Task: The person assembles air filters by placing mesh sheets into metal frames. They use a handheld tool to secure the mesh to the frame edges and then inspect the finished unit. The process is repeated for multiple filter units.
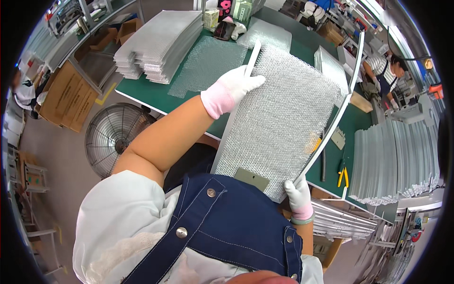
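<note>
A silver metal mesh panel (pixel 283 109) is tilted up in front of me, its lower edge against my apron. My gloved left hand (pixel 234 90) is closed on its left edge, where a narrow metal strip (pixel 253 59) runs along the side. My gloved right hand (pixel 299 194), low at the right, is closed on the near end of a long bent metal frame strip (pixel 326 137). That strip runs up beside the panel's right edge, and its far part angles away above the table. A small grey plate (pixel 252 179) with a hole lies at the panel's lower edge.
On the green table (pixel 302 47) are a stack of mesh sheets (pixel 161 40), a loose mesh sheet (pixel 208 64), yellow-handled pliers (pixel 343 176) and a dark rod (pixel 323 165). Many metal strips (pixel 392 161) stand at the right. A floor fan (pixel 118 137) is at my left. Other people work farther off.
</note>
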Motion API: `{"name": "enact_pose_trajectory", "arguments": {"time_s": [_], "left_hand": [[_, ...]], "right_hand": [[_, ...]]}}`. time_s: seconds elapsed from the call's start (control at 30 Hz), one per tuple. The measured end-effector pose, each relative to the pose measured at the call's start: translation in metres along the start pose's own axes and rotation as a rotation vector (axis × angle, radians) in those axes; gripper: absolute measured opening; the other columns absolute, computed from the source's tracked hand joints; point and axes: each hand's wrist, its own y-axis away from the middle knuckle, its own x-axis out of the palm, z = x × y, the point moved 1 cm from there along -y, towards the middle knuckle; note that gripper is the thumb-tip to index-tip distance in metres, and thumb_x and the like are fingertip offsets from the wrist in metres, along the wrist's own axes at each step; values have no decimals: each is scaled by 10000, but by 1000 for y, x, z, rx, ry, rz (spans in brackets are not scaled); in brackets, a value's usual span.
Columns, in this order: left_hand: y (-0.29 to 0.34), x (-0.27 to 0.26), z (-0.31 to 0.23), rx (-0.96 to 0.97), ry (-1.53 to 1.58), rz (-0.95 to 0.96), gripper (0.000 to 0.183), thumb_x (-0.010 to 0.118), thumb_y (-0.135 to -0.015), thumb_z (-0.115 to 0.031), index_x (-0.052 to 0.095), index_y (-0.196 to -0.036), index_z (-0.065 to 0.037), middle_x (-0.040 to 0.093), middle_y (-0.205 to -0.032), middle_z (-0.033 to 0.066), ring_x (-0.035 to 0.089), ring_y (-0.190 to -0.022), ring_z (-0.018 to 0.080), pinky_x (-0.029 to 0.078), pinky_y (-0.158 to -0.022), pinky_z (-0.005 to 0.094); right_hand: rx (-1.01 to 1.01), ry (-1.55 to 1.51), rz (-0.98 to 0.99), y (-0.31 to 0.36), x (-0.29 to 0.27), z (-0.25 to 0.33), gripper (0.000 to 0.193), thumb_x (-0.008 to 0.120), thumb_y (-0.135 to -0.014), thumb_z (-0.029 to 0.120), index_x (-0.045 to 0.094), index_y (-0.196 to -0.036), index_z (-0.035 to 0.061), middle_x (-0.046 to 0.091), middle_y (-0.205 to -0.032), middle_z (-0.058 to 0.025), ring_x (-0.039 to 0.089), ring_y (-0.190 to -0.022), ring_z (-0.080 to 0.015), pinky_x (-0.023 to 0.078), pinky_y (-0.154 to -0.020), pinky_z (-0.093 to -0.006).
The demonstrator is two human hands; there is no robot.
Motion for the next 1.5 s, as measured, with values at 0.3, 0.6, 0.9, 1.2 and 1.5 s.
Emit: {"name": "enact_pose_trajectory", "arguments": {"time_s": [0.3,0.6,0.9,1.2,1.5], "left_hand": [[-24,6,28,51,-79,-184,351,670,-954,-226,580,-1189,17,653,-987,46,607,-869,112,501,-792,267],[77,79,76,-334,513,-98,460,426,-1065,-267,407,-1408,38,550,-1219,147,567,-1149,278,471,-1019,448],[125,-30,55,-343,-740,667,305,526,-995,-264,699,-985,-12,701,-914,90,653,-845,155,509,-760,314],[24,-4,63,-10,-780,146,584,616,-926,-422,604,-1232,75,628,-1227,254,629,-1118,358,472,-989,403],[59,28,35,359,-800,-76,472,662,-895,-93,537,-1321,67,550,-1381,208,555,-1270,281,424,-1072,349]], "right_hand": [[11,127,-173,-26,-23,-6,570,640,-946,279,447,-1366,-54,590,-1222,-98,533,-1093,-176,414,-992,-333],[-6,902,-412,-49,-129,80,544,522,-997,489,595,-838,-25,508,-672,-96,452,-638,-173,421,-629,-354],[198,975,-268,-27,-128,21,550,529,-988,497,582,-827,-26,506,-649,-124,477,-616,-231,415,-622,-373],[25,1091,-243,-25,-92,81,485,550,-986,438,566,-811,-13,499,-647,-152,470,-596,-278,410,-603,-387],[-50,1105,-302,-2,-83,104,467,558,-986,417,535,-776,0,483,-634,-158,483,-582,-311,411,-586,-395]]}}
